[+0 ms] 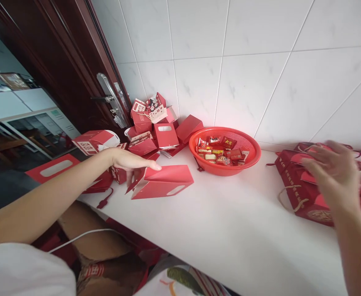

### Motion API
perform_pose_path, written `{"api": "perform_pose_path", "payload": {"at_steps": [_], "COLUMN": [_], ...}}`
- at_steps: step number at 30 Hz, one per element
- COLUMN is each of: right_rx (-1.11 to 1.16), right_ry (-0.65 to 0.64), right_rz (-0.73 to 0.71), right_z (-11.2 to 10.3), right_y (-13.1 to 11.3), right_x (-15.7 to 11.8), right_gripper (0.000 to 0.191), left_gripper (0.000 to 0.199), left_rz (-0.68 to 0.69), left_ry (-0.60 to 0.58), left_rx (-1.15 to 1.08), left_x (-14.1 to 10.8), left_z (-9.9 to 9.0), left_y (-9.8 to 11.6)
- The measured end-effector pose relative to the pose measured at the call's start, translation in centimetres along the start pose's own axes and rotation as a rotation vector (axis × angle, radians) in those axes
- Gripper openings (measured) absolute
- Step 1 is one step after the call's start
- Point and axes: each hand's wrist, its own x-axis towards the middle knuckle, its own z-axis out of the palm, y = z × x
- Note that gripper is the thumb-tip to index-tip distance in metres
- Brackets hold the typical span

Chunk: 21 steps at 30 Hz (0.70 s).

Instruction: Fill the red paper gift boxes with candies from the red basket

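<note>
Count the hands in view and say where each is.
2. The left hand holds an open red box; the right hand is over the dark red bags at the right.

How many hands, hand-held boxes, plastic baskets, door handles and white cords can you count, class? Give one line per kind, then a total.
Left hand and right hand: 2
Held red box: 1
Red basket: 1
Door handle: 1
White cord: 1
Total: 6

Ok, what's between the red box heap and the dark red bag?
The red basket of wrapped sweets, then white tabletop, as the head view shows.
</note>
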Motion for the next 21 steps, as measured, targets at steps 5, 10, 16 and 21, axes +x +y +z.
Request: {"api": "perform_pose_path", "payload": {"at_steps": [5, 10, 16, 21], "right_rx": [0.043, 0.035, 0.087, 0.180], "right_ry": [-0.556, -0.945, -0.943, -0.740], "right_rz": [-0.331, -0.343, -0.087, -0.023], "right_z": [5.8, 8.9, 9.0, 8.6], "right_y": [-4.5, -5.9, -5.0, -2.3], "right_x": [-6.5, -11.3, -11.2, -9.9], "right_gripper": [0.061, 0.095, 0.057, 0.049], "left_gripper": [0.096, 0.085, 0.083, 0.080], "left_rz": [0.222, 0.312, 0.476, 0.262], "left_ry": [-0.426, -0.301, -0.239, 0.197], "left_rx": [-0.086, 0.042, 0.067, 0.073], "left_x": [2.5, 5.1, 5.1, 5.1], "left_z": [-0.1, 0.9, 0.9, -2.2], "left_y": [4.7, 9.5, 11.4, 6.4]}}
